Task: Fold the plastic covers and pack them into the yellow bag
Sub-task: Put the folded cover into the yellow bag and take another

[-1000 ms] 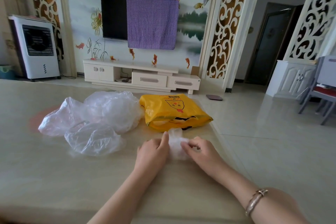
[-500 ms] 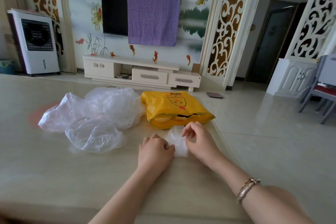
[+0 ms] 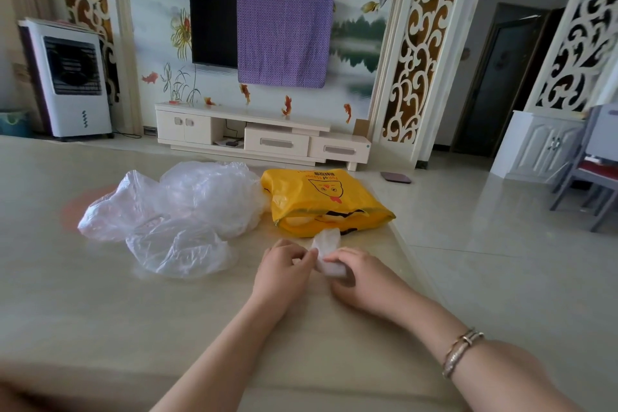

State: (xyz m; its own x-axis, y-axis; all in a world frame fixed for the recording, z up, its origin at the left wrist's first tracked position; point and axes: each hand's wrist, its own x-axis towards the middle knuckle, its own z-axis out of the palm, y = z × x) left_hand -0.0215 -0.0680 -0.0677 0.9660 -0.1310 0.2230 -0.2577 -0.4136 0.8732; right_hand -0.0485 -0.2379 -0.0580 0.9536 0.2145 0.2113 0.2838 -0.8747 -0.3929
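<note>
1. Beige table (image 3: pixel 100 311) fills the head view; loose covers (image 3: pixel 187 211) lie piled at its left, beside the yellow bag (image 3: pixel 321 201).
2. My left hand (image 3: pixel 284 269) and right hand (image 3: pixel 357 273) pinch a small folded cover (image 3: pixel 329 252) between them, pressing it flat just before the bag's mouth, probably for packing.

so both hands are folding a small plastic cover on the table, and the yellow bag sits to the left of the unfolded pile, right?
Not quite. The head view shows the yellow bag to the right of the unfolded pile, not the left. The rest holds: both the left hand and right hand are folding a small plastic cover on the table.
</note>
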